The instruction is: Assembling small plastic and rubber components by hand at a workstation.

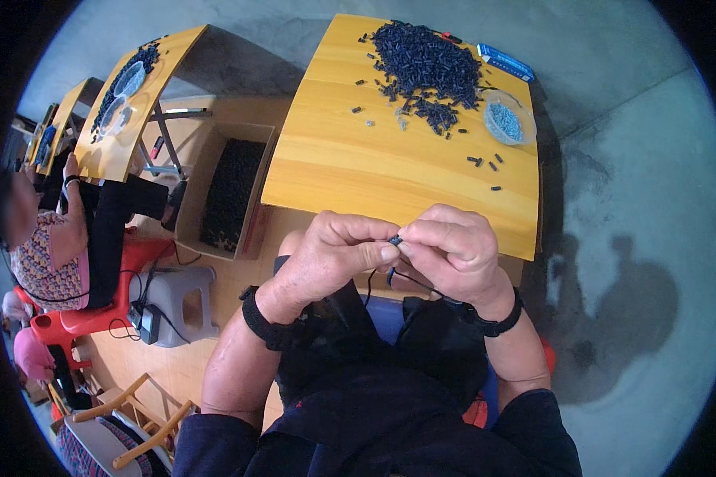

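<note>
Just in front of the table's near edge, my left hand (332,253) pinches a small black cylindrical part (394,240) between thumb and forefinger. My right hand (459,253) is closed against the part's other end, thumb and forefinger pressed together; whatever tiny thing it may hold is hidden. On the yellow wooden table (326,151) lies a large heap of similar black parts (422,63). Several loose ones are scattered toward the right edge. A clear plastic bowl (531,133) at the right holds many light blue small pieces (503,121).
A blue and white box (505,62) lies at the table's far right corner. Left of the table, a cardboard box (264,163) on the floor holds black parts. Further left, a seated person (52,246) is at another table (147,99), near a grey stool (179,306).
</note>
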